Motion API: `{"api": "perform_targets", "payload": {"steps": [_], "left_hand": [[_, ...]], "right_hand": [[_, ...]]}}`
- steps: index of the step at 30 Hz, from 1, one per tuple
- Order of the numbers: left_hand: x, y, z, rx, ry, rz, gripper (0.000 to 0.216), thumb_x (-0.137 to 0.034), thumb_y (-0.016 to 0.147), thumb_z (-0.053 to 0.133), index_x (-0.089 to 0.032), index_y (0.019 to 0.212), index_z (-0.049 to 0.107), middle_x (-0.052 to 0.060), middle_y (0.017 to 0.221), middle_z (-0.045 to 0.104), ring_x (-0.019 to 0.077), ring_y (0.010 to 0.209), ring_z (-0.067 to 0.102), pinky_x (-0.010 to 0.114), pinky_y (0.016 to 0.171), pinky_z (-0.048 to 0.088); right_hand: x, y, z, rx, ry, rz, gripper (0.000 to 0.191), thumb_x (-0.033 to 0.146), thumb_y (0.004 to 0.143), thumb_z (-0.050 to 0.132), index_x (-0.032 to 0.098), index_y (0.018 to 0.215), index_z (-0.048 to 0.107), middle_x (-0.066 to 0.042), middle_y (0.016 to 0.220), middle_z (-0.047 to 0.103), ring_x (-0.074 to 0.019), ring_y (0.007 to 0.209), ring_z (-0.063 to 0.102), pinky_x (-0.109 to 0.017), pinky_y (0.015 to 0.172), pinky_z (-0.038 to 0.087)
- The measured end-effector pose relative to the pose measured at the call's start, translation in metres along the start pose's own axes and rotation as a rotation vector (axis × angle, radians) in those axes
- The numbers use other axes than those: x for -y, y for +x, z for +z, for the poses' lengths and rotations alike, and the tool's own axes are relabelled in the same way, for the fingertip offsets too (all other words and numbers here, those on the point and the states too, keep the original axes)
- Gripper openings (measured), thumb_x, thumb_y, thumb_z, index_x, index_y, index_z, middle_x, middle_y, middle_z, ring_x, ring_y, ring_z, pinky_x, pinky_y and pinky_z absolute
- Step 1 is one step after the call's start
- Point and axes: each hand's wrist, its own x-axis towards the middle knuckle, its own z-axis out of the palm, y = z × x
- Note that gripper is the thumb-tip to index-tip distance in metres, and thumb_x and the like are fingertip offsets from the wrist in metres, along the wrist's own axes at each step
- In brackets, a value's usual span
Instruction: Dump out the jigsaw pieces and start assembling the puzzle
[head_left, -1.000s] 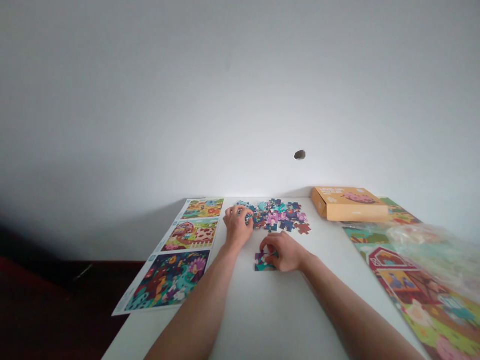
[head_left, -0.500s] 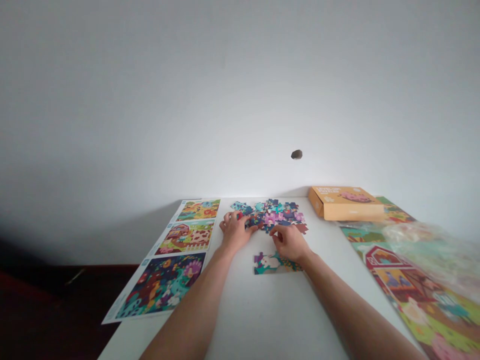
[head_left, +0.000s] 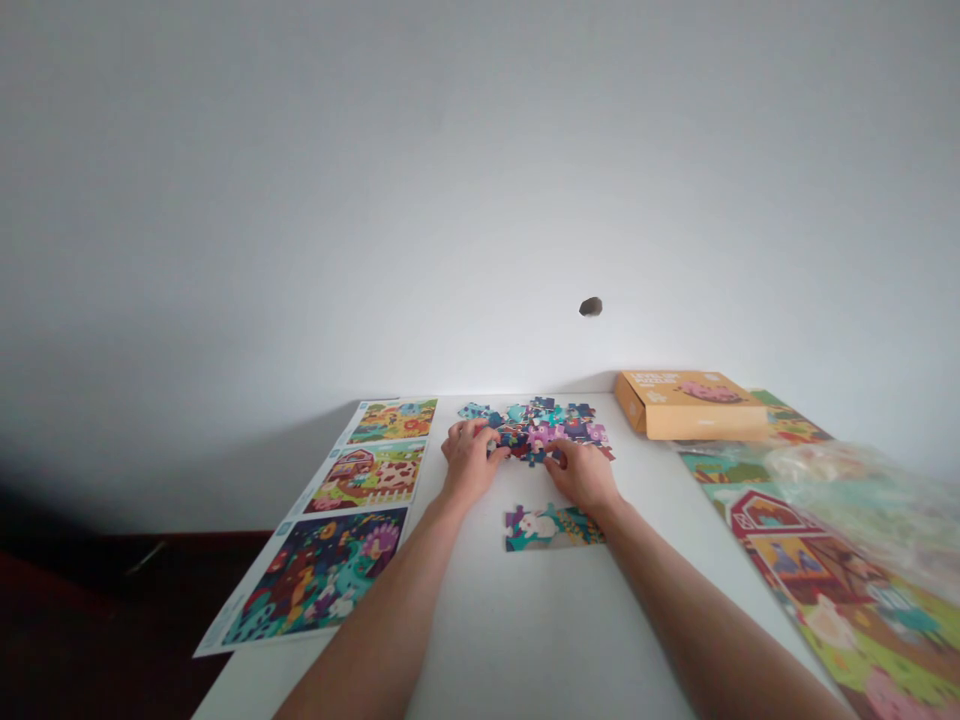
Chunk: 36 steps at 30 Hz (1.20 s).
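Observation:
A loose pile of jigsaw puzzle pieces, dark blue, purple and teal, lies toward the back of the white table. At the pile's left edge is my left hand, its fingers and thumb curved round a puzzle piece that shows only in part. My right hand rests at the pile's front right edge with the fingers curled in; what is between the fingertips is hidden. Nearer to me, a joined strip of puzzle with a white rabbit lies flat, its right end close under my right wrist.
On the left lies a sheet with three printed pictures, overhanging the table edge. An orange puzzle box stands at the back right. Clear plastic wrapping covers part of a farm picture on the right. The wall rises behind the table.
My right hand has shifted slightly right, its fingertips now against the pile's edge. My left hand stays at the left edge; the red patch by its fingers no longer shows.

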Motion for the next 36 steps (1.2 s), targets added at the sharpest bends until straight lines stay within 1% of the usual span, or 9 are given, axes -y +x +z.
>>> {"api": "perform_targets", "payload": {"steps": [4, 7, 9, 12, 17, 22, 24, 27, 36], "left_hand": [[-0.007, 0.002, -0.004, -0.028, -0.09, 0.095, 0.007, -0.028, 0.077, 0.073, -0.026, 0.082, 0.069, 0.004, 0.12, 0.062, 0.0292, 0.115, 0.048, 0.046, 0.095, 0.04], [-0.014, 0.001, -0.008, -0.022, -0.164, 0.173, 0.004, -0.029, 0.082, 0.069, -0.025, 0.081, 0.068, 0.003, 0.12, 0.062, 0.0269, 0.118, 0.048, 0.045, 0.099, 0.038], [-0.017, 0.0, -0.01, -0.022, -0.194, 0.191, 0.006, -0.03, 0.084, 0.068, -0.024, 0.08, 0.068, 0.003, 0.12, 0.063, 0.0259, 0.118, 0.049, 0.044, 0.1, 0.038], [-0.018, 0.0, -0.011, -0.043, -0.207, 0.172, 0.009, -0.031, 0.084, 0.066, -0.024, 0.078, 0.069, 0.003, 0.119, 0.064, 0.0256, 0.117, 0.05, 0.044, 0.1, 0.039], [-0.015, 0.002, -0.009, -0.12, -0.283, 0.15, 0.015, -0.033, 0.086, 0.062, -0.023, 0.077, 0.068, 0.003, 0.115, 0.065, 0.0239, 0.113, 0.054, 0.042, 0.101, 0.04], [-0.003, 0.008, -0.006, -0.248, -0.325, -0.02, 0.024, -0.035, 0.089, 0.053, -0.021, 0.075, 0.065, 0.007, 0.1, 0.068, 0.0237, 0.102, 0.06, 0.042, 0.095, 0.043], [0.001, 0.01, -0.004, -0.269, -0.315, -0.052, 0.024, -0.035, 0.089, 0.051, -0.02, 0.075, 0.065, 0.008, 0.096, 0.068, 0.0244, 0.099, 0.061, 0.042, 0.093, 0.044], [0.003, 0.01, -0.003, -0.259, -0.308, -0.052, 0.025, -0.034, 0.088, 0.051, -0.019, 0.074, 0.066, 0.008, 0.094, 0.068, 0.0247, 0.097, 0.061, 0.042, 0.092, 0.044], [-0.008, 0.007, -0.005, -0.168, -0.332, 0.027, 0.025, -0.031, 0.087, 0.053, -0.021, 0.069, 0.066, 0.006, 0.1, 0.068, 0.0236, 0.102, 0.059, 0.042, 0.095, 0.043]], "right_hand": [[0.001, 0.0, 0.0, 0.004, 0.039, -0.03, 0.028, 0.04, 0.088, 0.059, 0.03, 0.113, 0.068, 0.0, 0.076, 0.071, -0.0169, 0.071, 0.064, -0.024, 0.062, 0.036], [0.002, -0.001, 0.001, -0.012, 0.051, -0.047, 0.022, 0.041, 0.09, 0.057, 0.028, 0.102, 0.071, 0.0, 0.073, 0.07, -0.016, 0.068, 0.062, -0.024, 0.06, 0.033], [0.003, -0.001, 0.002, -0.024, 0.069, -0.061, 0.021, 0.04, 0.091, 0.056, 0.026, 0.094, 0.071, 0.0, 0.071, 0.069, -0.0156, 0.067, 0.061, -0.024, 0.06, 0.032], [0.003, -0.001, 0.002, -0.027, 0.105, -0.063, 0.019, 0.038, 0.091, 0.057, 0.024, 0.09, 0.07, 0.0, 0.07, 0.068, -0.0152, 0.066, 0.06, -0.024, 0.061, 0.032], [0.002, -0.001, 0.004, -0.04, 0.128, -0.048, 0.018, 0.036, 0.091, 0.056, 0.024, 0.085, 0.067, 0.0, 0.07, 0.067, -0.0156, 0.068, 0.059, -0.024, 0.06, 0.03], [-0.002, 0.001, 0.005, -0.061, 0.161, -0.005, 0.016, 0.033, 0.09, 0.056, 0.023, 0.082, 0.065, 0.0, 0.071, 0.067, -0.0157, 0.068, 0.059, -0.024, 0.059, 0.029], [-0.003, 0.001, 0.005, -0.071, 0.186, 0.01, 0.016, 0.032, 0.09, 0.055, 0.023, 0.081, 0.064, 0.0, 0.071, 0.067, -0.0154, 0.068, 0.059, -0.024, 0.059, 0.029], [-0.003, 0.001, 0.006, -0.073, 0.207, 0.01, 0.016, 0.032, 0.09, 0.055, 0.022, 0.079, 0.063, 0.001, 0.07, 0.066, -0.0151, 0.067, 0.058, -0.024, 0.059, 0.029], [-0.004, 0.001, 0.006, -0.073, 0.201, 0.01, 0.018, 0.033, 0.09, 0.053, 0.023, 0.079, 0.063, 0.001, 0.069, 0.065, -0.0144, 0.065, 0.057, -0.024, 0.057, 0.028]]}}
